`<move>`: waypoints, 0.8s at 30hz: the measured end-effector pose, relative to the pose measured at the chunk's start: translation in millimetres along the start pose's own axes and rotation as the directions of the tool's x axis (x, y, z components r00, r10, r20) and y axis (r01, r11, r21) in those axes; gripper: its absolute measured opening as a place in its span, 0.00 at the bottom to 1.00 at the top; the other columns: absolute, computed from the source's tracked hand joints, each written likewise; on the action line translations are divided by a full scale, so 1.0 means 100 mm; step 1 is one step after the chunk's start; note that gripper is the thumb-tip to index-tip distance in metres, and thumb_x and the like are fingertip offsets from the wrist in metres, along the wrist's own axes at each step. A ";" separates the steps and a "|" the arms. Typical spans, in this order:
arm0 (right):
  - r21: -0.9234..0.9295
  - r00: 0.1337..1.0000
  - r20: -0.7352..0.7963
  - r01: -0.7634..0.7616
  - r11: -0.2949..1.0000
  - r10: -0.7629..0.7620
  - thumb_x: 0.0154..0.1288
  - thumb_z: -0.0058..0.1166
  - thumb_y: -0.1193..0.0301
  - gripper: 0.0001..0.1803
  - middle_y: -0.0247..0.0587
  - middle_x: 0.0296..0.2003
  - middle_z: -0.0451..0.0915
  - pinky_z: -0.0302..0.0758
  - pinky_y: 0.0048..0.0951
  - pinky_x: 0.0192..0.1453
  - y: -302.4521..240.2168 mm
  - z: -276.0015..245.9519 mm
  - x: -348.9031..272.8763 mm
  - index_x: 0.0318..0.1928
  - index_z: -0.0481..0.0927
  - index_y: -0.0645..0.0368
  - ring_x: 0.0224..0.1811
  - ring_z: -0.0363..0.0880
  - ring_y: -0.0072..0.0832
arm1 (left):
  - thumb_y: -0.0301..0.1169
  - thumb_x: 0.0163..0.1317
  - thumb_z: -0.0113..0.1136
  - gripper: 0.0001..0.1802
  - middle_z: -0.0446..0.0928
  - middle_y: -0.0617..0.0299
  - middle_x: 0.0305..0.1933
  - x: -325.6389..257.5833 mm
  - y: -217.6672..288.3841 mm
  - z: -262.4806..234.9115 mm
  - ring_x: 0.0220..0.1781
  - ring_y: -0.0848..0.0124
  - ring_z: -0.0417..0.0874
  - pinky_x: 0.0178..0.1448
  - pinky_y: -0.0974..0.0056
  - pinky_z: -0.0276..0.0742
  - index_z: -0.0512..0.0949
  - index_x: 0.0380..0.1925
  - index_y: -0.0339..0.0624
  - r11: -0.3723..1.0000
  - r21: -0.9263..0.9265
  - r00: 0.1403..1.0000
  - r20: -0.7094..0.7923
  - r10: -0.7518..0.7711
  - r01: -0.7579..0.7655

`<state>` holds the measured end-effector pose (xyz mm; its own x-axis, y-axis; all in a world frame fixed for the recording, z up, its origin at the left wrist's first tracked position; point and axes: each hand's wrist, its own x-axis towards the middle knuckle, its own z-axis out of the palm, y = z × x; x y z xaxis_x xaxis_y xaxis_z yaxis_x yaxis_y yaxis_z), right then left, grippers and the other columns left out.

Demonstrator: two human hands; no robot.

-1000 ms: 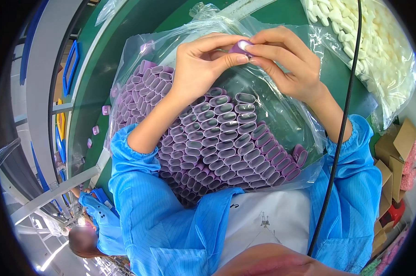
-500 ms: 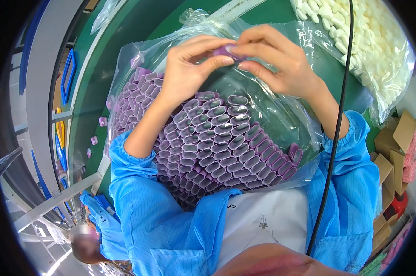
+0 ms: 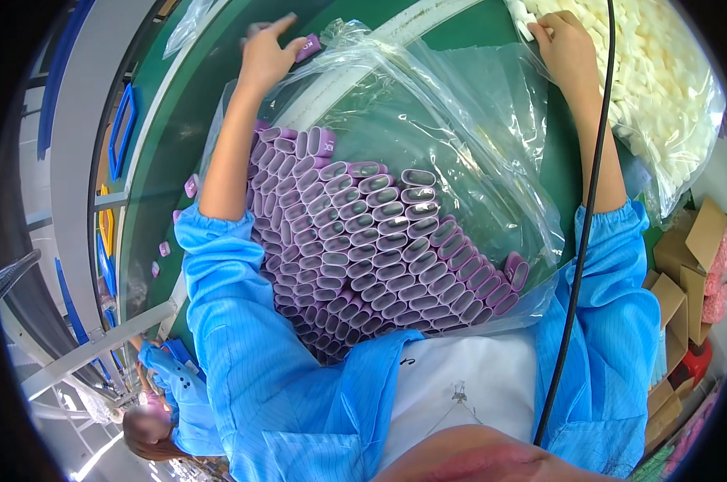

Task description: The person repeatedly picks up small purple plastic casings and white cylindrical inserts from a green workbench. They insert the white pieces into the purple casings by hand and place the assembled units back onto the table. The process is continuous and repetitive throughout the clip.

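Purple sleeves (image 3: 379, 249) lie packed in rows inside the clear bag (image 3: 460, 120) in front of you on the green table (image 3: 187, 145). Your left hand (image 3: 269, 50) reaches far out, fingers loosely spread, touching one purple piece (image 3: 307, 46) at the bag's top edge. Your right hand (image 3: 564, 36) curls onto the white parts (image 3: 661, 72); whether it grips one, you cannot tell.

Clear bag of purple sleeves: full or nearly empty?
Well filled: the bag holds stacked rows of purple sleeves across its lower half; its upper part is slack.
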<state>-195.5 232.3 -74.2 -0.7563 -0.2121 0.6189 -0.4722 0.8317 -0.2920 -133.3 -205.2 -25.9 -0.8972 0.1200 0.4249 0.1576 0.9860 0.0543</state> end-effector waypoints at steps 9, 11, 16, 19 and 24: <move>0.181 0.992 -0.117 -0.034 0.983 0.055 0.54 0.63 0.78 0.08 0.51 0.26 0.76 0.73 0.40 0.35 -0.28 -0.10 -0.03 0.29 0.75 0.64 0.28 0.76 0.45 | 0.34 0.51 0.74 0.21 0.78 0.62 0.37 -0.62 1.59 -0.82 0.40 0.67 0.78 0.47 0.62 0.75 0.78 0.42 0.40 0.780 -0.625 0.787 0.479 0.388 -0.004; 0.212 0.979 -0.158 -0.090 0.973 0.125 0.55 0.63 0.78 0.07 0.51 0.26 0.76 0.72 0.38 0.34 -0.46 -0.25 -0.03 0.29 0.76 0.64 0.27 0.76 0.43 | 0.32 0.52 0.73 0.18 0.80 0.61 0.41 -0.70 1.61 -0.76 0.41 0.67 0.80 0.48 0.61 0.77 0.80 0.41 0.39 0.721 -0.690 0.721 0.531 0.445 0.063; 0.578 0.989 -0.131 0.026 0.816 0.062 0.59 0.61 0.77 0.05 0.42 0.26 0.76 0.71 0.28 0.32 -1.08 -0.53 -0.09 0.33 0.78 0.64 0.27 0.75 0.28 | 0.25 0.56 0.67 0.09 0.81 0.58 0.49 -0.71 1.55 -0.69 0.44 0.63 0.83 0.47 0.61 0.78 0.84 0.38 0.40 0.669 -0.726 0.673 0.575 0.465 0.159; 0.737 0.996 -0.034 0.083 0.671 -0.085 0.60 0.63 0.75 0.07 0.40 0.34 0.81 0.74 0.26 0.34 -1.19 -0.53 -0.21 0.36 0.80 0.64 0.29 0.78 0.25 | 0.19 0.55 0.62 0.14 0.81 0.57 0.50 -0.71 1.62 -0.71 0.43 0.63 0.83 0.44 0.63 0.80 0.85 0.41 0.43 0.649 -0.761 0.781 0.407 0.474 0.003; 0.748 0.972 0.064 0.102 0.656 -0.224 0.60 0.65 0.71 0.09 0.36 0.34 0.80 0.76 0.27 0.32 -1.26 -0.45 -0.33 0.37 0.79 0.60 0.31 0.80 0.29 | 0.23 0.53 0.65 0.16 0.81 0.56 0.48 -0.78 1.71 -0.73 0.37 0.63 0.83 0.39 0.64 0.82 0.86 0.44 0.45 0.622 -0.755 0.797 0.238 0.554 -0.207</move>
<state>-90.8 157.8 -24.8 -0.6584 -0.4257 0.6207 -0.7257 0.1403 -0.6735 -6.4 -53.9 16.7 -0.7263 0.6699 0.1540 0.5953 0.5010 0.6282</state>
